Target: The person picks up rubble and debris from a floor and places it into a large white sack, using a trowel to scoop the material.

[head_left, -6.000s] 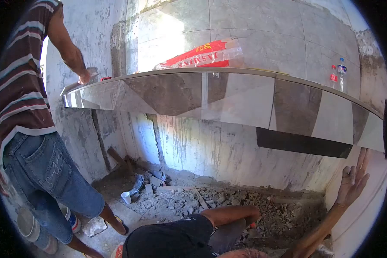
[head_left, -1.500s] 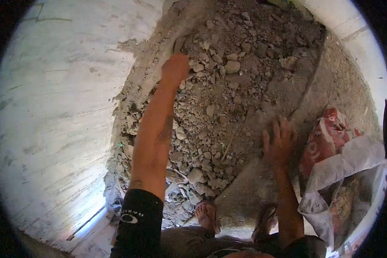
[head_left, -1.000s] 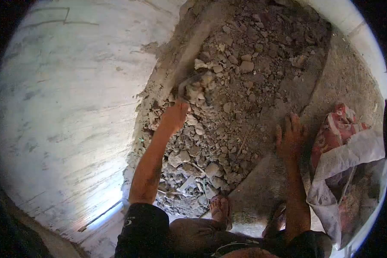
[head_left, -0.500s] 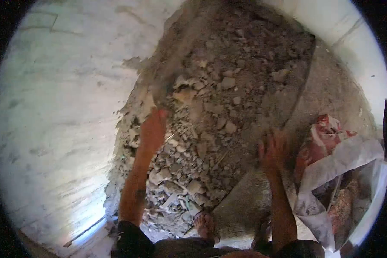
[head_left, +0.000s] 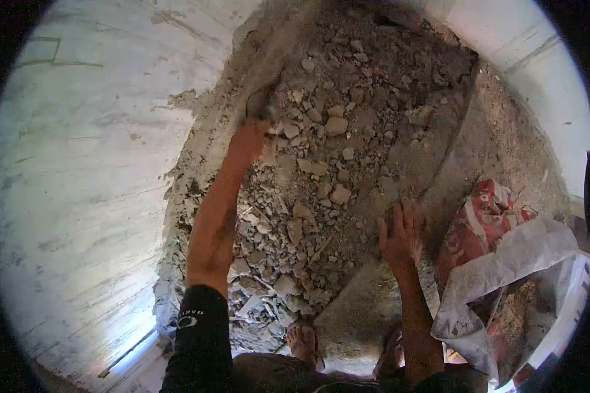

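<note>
My left hand (head_left: 249, 141) is closed at the left side of a heap of rubble (head_left: 337, 124), beside the pale wall. From its far side juts a dark, curved, blade-like tool (head_left: 258, 99), blurred and dusty; its handle is hidden in my fist. Broken grey and tan lumps lie around and below that hand. My right hand (head_left: 401, 237) hangs with fingers spread and nothing in it, over the dusty right edge of the heap. To its right lies a red and white bag (head_left: 482, 219).
An open white sack (head_left: 524, 245) with brownish material inside stands at the lower right. Pale walls (head_left: 92, 164) close in on the left and upper right. My bare feet (head_left: 303, 342) are at the near edge of the rubble.
My left hand has moved farther away up the heap, carrying the curved tool with it. My right hand has shifted slightly left, its fingers still spread.
</note>
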